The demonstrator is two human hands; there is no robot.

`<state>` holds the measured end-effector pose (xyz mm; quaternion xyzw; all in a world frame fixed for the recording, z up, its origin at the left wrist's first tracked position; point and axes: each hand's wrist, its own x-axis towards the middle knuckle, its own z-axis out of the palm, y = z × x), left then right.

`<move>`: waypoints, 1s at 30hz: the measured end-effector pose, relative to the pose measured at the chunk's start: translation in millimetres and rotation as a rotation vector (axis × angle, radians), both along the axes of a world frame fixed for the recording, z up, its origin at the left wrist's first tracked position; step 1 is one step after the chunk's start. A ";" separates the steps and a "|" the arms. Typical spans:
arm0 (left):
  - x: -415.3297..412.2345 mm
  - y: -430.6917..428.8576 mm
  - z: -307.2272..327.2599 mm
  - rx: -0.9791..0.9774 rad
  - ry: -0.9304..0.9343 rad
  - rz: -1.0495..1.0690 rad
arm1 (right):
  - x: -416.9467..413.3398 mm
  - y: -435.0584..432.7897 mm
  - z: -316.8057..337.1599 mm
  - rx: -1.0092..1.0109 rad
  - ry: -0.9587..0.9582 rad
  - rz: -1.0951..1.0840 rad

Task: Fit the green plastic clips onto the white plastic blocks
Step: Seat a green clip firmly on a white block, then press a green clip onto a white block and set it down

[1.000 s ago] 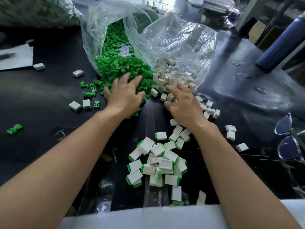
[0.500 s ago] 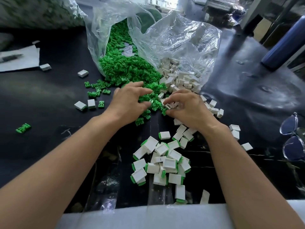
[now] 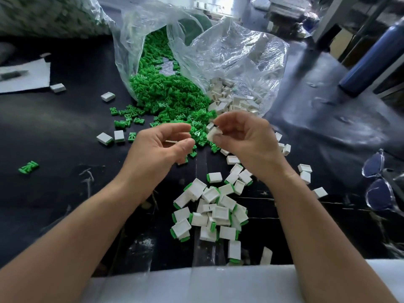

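My right hand is raised over the black table and pinches a white block between thumb and fingertips. My left hand hovers beside it with fingers curled towards the thumb; whether it holds anything is hidden. Behind the hands, green clips spill from a clear plastic bag. Plain white blocks spill from a second clear bag to its right. Close to me lies a heap of white blocks with green clips fitted.
Loose white blocks and a stray green clip lie to the left. A pair of glasses sits at the right edge and a blue bottle at the far right. White paper lies far left; white foam lines the table's front edge.
Both hands have lifted off the piles and drawn back towards me. The right hand has come up with a white block pinched in its fingers.
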<state>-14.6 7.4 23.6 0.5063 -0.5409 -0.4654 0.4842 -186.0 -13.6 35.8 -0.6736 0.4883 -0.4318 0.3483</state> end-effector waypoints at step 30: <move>-4.6 -4.1 0.5 0.115 0.160 -0.036 | 11.8 -7.2 -19.7 0.040 0.758 -0.163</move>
